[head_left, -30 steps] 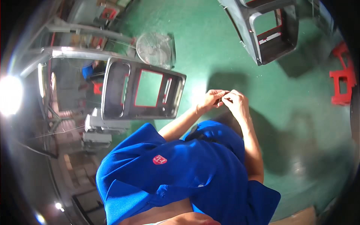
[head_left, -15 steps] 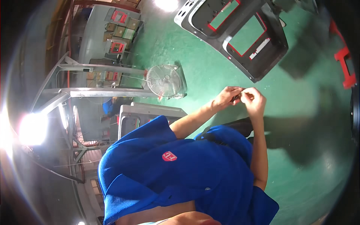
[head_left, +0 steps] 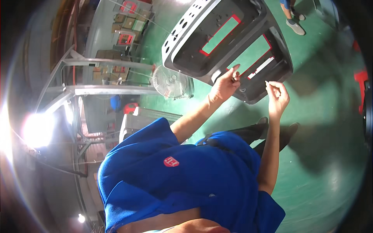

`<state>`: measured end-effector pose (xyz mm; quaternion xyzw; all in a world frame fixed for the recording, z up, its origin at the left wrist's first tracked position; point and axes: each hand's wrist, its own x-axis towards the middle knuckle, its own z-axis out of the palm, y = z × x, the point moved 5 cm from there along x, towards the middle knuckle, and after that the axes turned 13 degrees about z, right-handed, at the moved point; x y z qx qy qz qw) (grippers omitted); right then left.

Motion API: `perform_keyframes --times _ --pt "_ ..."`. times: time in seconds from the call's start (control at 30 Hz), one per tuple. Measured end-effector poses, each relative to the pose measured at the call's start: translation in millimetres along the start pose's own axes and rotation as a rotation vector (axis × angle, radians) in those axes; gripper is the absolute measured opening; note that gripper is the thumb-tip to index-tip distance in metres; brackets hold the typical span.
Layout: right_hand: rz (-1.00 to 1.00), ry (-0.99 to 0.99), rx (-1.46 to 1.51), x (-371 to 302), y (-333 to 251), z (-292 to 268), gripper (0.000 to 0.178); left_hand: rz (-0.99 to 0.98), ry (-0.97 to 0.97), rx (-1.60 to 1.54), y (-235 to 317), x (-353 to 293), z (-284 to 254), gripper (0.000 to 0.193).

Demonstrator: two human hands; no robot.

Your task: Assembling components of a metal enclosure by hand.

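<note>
A large dark moulded panel (head_left: 217, 50) with a pale perforated edge and red-rimmed openings stands tilted in front of me. Close to its near edge is my left hand (head_left: 225, 85), index finger extended and the other fingers curled around something small that I cannot make out. It overlaps the panel in view; whether it touches is unclear. To the right of the panel's lower corner, my right hand (head_left: 279, 97) is raised, thumb and forefinger closed in a pinch. A tiny pale bit shows at its fingertips, too small to name.
A round caged floor fan (head_left: 170, 80) stands left of the panel beside a metal frame (head_left: 112, 90). Another person's legs (head_left: 291, 19) show at the upper right. A red stand (head_left: 362, 83) is at the right rim, over green floor (head_left: 322, 155).
My hands, close together before, have moved apart: left toward the panel, right further right. The panel appears nearer and lower in view, and another person's legs have come into sight.
</note>
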<state>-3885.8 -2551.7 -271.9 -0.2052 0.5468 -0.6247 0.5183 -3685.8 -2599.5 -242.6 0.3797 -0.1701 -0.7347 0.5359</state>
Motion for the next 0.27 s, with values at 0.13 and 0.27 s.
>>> perform_keyframes --times 0.13,0.27 --pt "-0.063 -0.079 0.003 65 -33 -3 0.01 0.175 0.094 -0.111 0 19 19 0.035" --pt "-0.059 -0.179 -0.035 109 -71 13 0.011 0.233 0.138 -0.165 2 26 4 0.036"
